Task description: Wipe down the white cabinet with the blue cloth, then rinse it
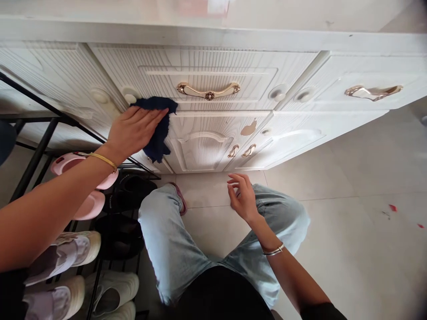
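My left hand (135,129) presses a dark blue cloth (160,138) against the front of a white wood-grain cabinet (200,62). Its fingers lie together over the cloth, near the lower left corner of the middle drawer and the top of the door below. Just above the cloth is a round white knob-like piece (130,94). My right hand (243,195) hangs in front of my knee, holding nothing, its fingers loosely bent and apart. An ornate gold and white handle (208,91) sits on the middle drawer.
On my left stands a black metal shoe rack (36,155) with pink clogs (90,204), black shoes and pale sneakers (71,253). A patch of finish is missing on one cabinet door (248,128). Small red scraps (392,207) lie on the tiled floor (350,249) to the right.
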